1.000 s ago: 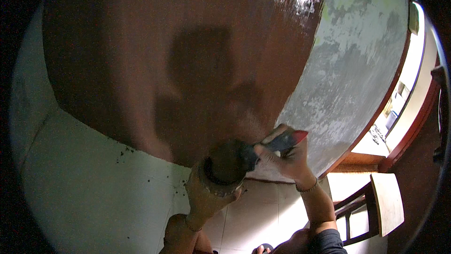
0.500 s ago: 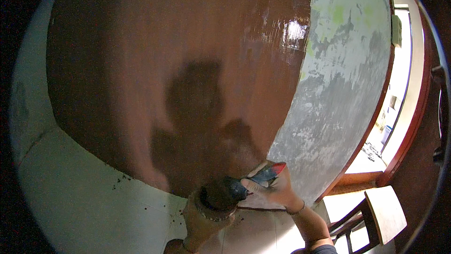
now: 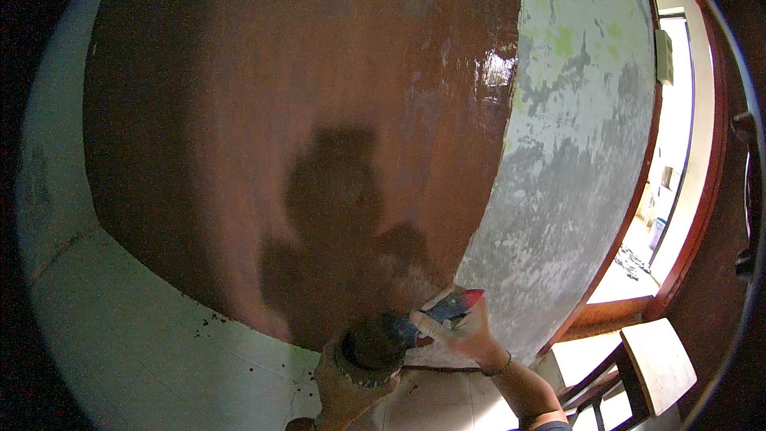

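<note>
The right hand [image 3: 463,329] is closed around the handle of a paintbrush [image 3: 435,315], fingers wrapped over it and the red tip of the handle sticking out past the knuckles to the upper right. The bristle end points left and down, dipped at the mouth of a paint can [image 3: 369,349] – a round, paint-smeared tin whose opening looks dark brown inside. A thin bracelet sits on the right wrist.

The left hand [image 3: 345,395] is under the can, gripping it from below; the hand is so coated in brown paint (it nearly matches the tin) that single fingers are hard to pick out.

Just behind the hands rises the wall [image 3: 303,112]. Most of it is covered in wet reddish-brown paint, shiny near the top right, and a shadow of the person falls on it right above the can. To the right of the brown area is an unpainted strip [image 3: 574,152] – patchy grey and pale green plaster.

Below, the pale tiled floor [image 3: 159,335] shows dark specks near the wall. Far right stands a red-framed doorway [image 3: 678,192] with daylight beyond, and at the lower right a wooden chair [image 3: 650,367].
</note>
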The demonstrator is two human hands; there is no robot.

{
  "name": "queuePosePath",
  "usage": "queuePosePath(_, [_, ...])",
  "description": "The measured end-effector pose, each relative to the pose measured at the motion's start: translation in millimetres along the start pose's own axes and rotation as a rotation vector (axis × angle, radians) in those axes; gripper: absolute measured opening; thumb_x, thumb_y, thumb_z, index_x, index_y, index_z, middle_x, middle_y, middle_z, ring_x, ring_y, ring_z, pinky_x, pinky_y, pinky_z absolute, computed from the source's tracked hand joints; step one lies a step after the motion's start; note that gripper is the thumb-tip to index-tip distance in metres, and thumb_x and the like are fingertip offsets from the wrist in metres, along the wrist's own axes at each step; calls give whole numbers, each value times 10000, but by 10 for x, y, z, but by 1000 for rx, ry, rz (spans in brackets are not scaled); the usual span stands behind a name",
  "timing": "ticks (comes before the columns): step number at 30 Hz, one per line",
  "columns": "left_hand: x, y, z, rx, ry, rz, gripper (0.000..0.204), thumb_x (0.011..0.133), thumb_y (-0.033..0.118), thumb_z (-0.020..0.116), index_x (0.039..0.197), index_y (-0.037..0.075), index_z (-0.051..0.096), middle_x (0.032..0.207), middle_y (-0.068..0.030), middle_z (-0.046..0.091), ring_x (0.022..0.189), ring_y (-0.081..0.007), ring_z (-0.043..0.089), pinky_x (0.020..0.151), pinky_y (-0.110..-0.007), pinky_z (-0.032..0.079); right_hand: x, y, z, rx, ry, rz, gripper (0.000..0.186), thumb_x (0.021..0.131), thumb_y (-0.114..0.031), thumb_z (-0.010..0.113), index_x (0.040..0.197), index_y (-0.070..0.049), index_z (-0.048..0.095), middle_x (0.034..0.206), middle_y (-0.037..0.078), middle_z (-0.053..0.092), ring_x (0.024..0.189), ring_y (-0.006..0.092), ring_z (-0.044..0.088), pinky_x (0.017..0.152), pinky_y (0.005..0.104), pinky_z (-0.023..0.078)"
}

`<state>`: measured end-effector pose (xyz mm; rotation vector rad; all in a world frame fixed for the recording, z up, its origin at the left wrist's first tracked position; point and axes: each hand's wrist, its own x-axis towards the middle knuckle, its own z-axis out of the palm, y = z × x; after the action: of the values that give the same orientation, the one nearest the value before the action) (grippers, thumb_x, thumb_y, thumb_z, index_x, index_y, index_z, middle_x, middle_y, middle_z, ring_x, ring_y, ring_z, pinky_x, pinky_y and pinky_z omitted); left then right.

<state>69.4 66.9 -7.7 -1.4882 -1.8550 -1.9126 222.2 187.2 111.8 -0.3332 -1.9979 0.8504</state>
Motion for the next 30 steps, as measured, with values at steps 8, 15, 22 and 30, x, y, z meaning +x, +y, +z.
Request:
queuePosePath(8, [14, 72, -23, -18, -10, -22, 943, 537, 446, 916, 1232, -64, 534, 1080, -218, 646, 970, -363, 666, 861, -449, 544, -1, 27, -20, 75, 19, -14, 203, 817, -188, 827, 831, -67, 666, 714, 9, 675, 631, 93, 623, 582, 281, 502])
queuePosePath(15, [-1, 108, -76, -51, -10, 13, 930, 567, 474, 910, 1224, -68, 538, 1075, -219, 657, 983, -350, 671, 866, -445, 546, -5, 22, 13, 116, 21, -38, 178, 834, -149, 809, 833, -53, 660, 726, 18, 681, 647, 98, 633, 595, 262, 512])
queuePosePath(22, [57, -94, 20, -76, -51, -35, 914, 574, 439, 911, 1256, -39, 536, 1132, -216, 653, 1021, -349, 667, 894, -441, 543, 6, 13, 74, 96, 63, 12, 193, 818, -142, 821, 821, -65, 644, 735, 11, 677, 611, 108, 627, 558, 268, 514])
queuePosePath(30, [39, -1, -257, 27, 47, 13, 905, 544, 353, 933, 1281, 16, 531, 1153, -187, 654, 1023, -351, 663, 899, -435, 539, -169, 98, 271, 719, 225, 698, 53, 933, -53, 622, 908, -20, 589, 880, 55, 599, 746, 97, 543, 653, 251, 448])
